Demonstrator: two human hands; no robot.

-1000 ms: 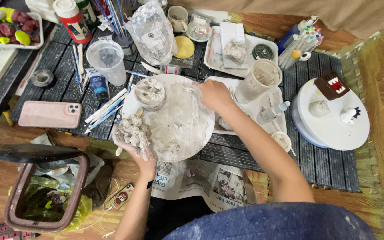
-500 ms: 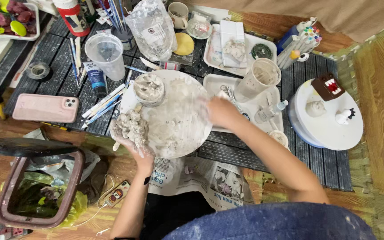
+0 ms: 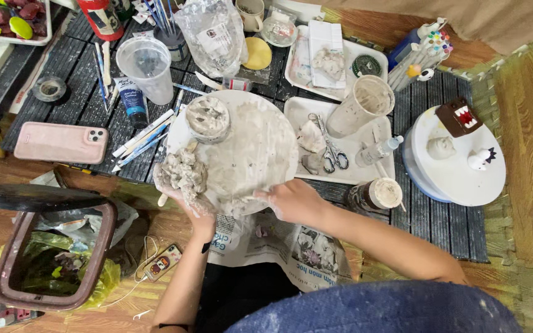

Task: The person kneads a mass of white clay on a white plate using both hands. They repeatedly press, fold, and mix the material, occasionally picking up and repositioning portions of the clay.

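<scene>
A round board point(image 3: 248, 148) smeared with grey clay lies at the table's near edge and juts over it. On its upper left stands a small clay-filled tub point(image 3: 208, 118). My left hand point(image 3: 194, 206) is cupped under a crumbly lump of grey clay point(image 3: 183, 172) at the board's left rim. My right hand point(image 3: 292, 201), dusted with clay, rests on the board's near rim with its fingers curled over the edge.
A white tray point(image 3: 368, 176) with scissors point(image 3: 331, 151) and clay bits lies right of the board. A white turntable point(image 3: 464, 182) with small figures stands far right. A pink phone point(image 3: 60, 142), a plastic cup point(image 3: 146, 65), brushes and a floor bin point(image 3: 50, 259) are on the left. Newspaper point(image 3: 291, 243) covers my lap.
My right hand swept from the board's far side across its right half down to the near rim. The board shifted slightly towards me; the left hand kept the clay lump.
</scene>
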